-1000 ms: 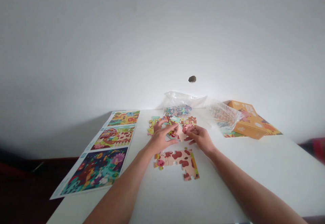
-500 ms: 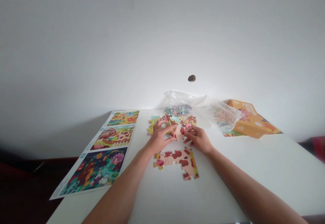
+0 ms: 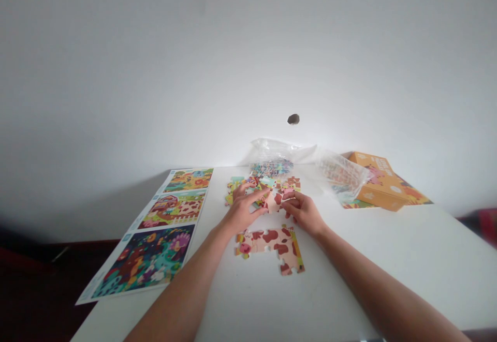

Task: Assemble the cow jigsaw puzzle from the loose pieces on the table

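A cow-patterned jigsaw piece (image 3: 274,202) sits among loose pieces (image 3: 236,192) on the white counter (image 3: 349,280), between my left hand (image 3: 243,210) and right hand (image 3: 303,212). My right fingers (image 3: 289,205) are together against it, but I can't tell if they grip it. Just nearer me lies a joined puzzle section (image 3: 272,243), with printed picture sheets (image 3: 145,259) leftward and a plastic bag (image 3: 341,176) and orange box (image 3: 382,184) rightward.
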Motion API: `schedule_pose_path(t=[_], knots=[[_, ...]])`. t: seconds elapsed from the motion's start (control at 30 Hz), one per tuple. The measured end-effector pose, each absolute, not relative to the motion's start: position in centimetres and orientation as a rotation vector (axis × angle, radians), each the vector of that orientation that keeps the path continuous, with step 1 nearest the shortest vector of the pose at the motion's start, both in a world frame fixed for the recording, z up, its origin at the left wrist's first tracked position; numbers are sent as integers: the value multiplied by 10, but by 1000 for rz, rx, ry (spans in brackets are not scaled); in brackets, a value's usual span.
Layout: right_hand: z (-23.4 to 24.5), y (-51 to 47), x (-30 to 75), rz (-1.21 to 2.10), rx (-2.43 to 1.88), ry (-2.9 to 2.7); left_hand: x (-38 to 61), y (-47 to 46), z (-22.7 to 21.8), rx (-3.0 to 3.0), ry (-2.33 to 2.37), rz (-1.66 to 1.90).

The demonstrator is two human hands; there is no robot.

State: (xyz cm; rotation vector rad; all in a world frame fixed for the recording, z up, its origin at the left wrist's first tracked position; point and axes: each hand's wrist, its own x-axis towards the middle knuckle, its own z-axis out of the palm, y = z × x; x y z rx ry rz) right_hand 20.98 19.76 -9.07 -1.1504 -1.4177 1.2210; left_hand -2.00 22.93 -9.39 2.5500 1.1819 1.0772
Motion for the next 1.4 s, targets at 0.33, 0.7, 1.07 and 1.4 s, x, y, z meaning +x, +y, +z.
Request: schedule_pose_path(t=[0.33, 0.7, 1.07, 1.4], knots=[[-98, 211, 232, 744, -1459, -1356, -26, 235, -93, 2276, 2037, 1006], [-103, 227, 239, 539, -1817, -1533, -33, 245, -102, 2150, 2113, 701], [-93, 216, 222, 310, -1818, -1886, -30, 245, -101, 2132, 2056, 915], [-92, 215, 224, 359, -1740, -1808, -43, 263, -111, 1674, 1750, 1304]])
